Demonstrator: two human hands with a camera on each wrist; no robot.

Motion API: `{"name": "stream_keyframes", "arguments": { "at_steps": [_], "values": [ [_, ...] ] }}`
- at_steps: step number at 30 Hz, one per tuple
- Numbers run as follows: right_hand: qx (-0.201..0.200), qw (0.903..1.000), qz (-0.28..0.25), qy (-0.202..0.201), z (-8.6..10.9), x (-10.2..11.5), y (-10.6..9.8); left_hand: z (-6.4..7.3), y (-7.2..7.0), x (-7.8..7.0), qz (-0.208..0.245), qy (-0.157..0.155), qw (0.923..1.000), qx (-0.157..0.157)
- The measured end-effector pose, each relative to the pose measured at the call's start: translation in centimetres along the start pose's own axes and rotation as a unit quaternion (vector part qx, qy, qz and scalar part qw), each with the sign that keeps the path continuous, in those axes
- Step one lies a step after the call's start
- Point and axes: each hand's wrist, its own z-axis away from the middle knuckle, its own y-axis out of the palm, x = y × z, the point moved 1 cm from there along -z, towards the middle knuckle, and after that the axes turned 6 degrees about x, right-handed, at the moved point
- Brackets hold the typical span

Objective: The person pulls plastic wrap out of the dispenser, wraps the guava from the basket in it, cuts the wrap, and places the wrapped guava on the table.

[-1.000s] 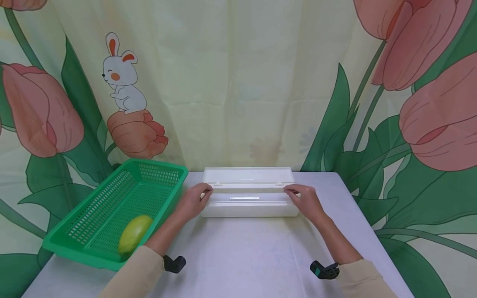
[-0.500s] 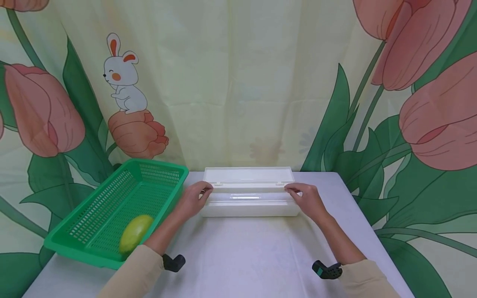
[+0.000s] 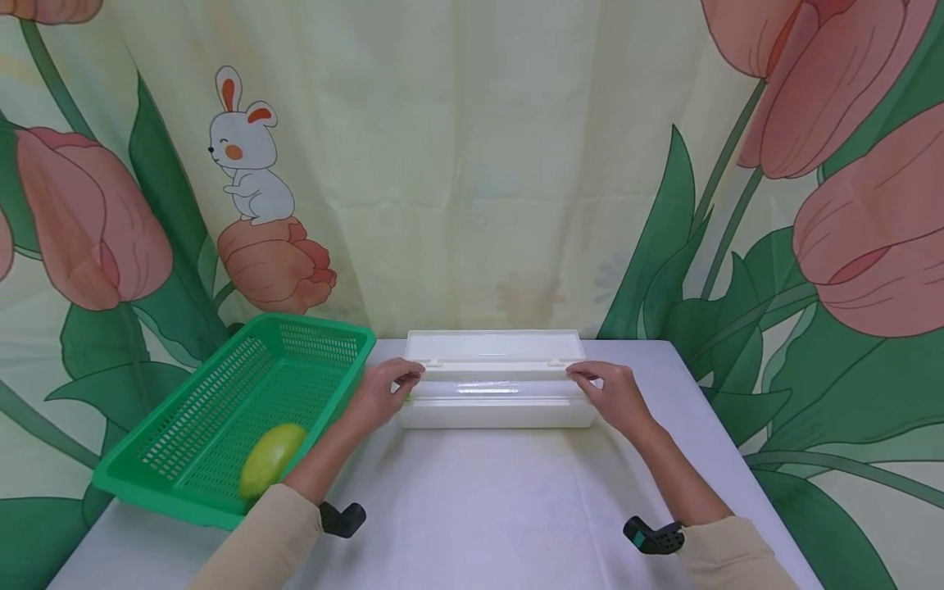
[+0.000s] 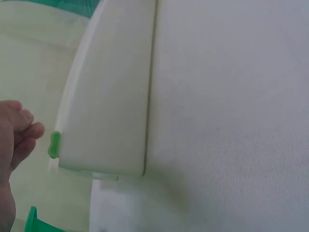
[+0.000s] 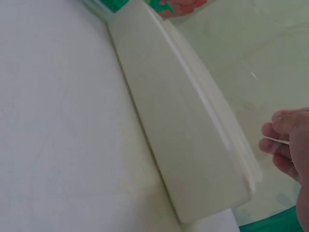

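White box (image 3: 496,415) on the bench (image 3: 472,500), taken as landmark; lid (image 3: 496,345) raised and lying back behind its mouth. Clear film (image 3: 487,389), on its roll, lies inside the box.

Left hand (image 3: 381,392) at the box's left end, right hand (image 3: 614,392) at its right end. Left grip narrow, thumb and fingers together, apparently pinching film. Right grip also narrow; a thin pale edge (image 5: 276,140) shows between its fingers (most likely film, hard to be sure with something transparent).

Green slider (image 4: 54,145) sits at the box's left end, near the left fingers but apart from them. Left of the box: green basket (image 3: 165,500), with one yellow-green fruit (image 3: 271,460) inside, untouched.

Progress, as judged: lid back, done; film edge taken up at both ends, apparently done. No film drawn out over the bench in front of the box, none seen cut. Length free of the roll: cannot tell.
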Motion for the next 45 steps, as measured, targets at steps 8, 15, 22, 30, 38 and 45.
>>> {"name": "stream_keyframes", "arguments": {
  "at_steps": [8,15,22,30,38,45],
  "values": [
    [-0.001,1.0,0.005,0.002,0.2,0.1,-0.6,-0.2,-0.2,-0.2,0.024,0.031,0.9987,-0.033],
    [-0.005,0.9998,-0.014,0.015,0.4,0.4,-0.6,0.4,-0.7,-0.1,0.013,0.058,0.9974,-0.04],
    [-0.007,0.9988,-0.03,0.037,0.5,0.6,-0.6,0.8,-1.3,-0.6,-0.005,0.057,0.9978,-0.034],
    [-0.018,0.9995,-0.021,0.013,0.4,0.5,-0.8,0.6,-1.4,-0.7,0.001,0.063,0.9973,-0.037],
    [-0.016,0.9998,-0.011,0.002,0.4,0.9,-1.3,0.6,-1.7,-0.8,0.006,0.075,0.9963,-0.041],
    [-0.004,1.0,-0.007,0.004,0.4,1.3,-1.6,0.8,-1.9,-0.9,-0.005,0.07,0.9965,-0.044]
  ]
}}
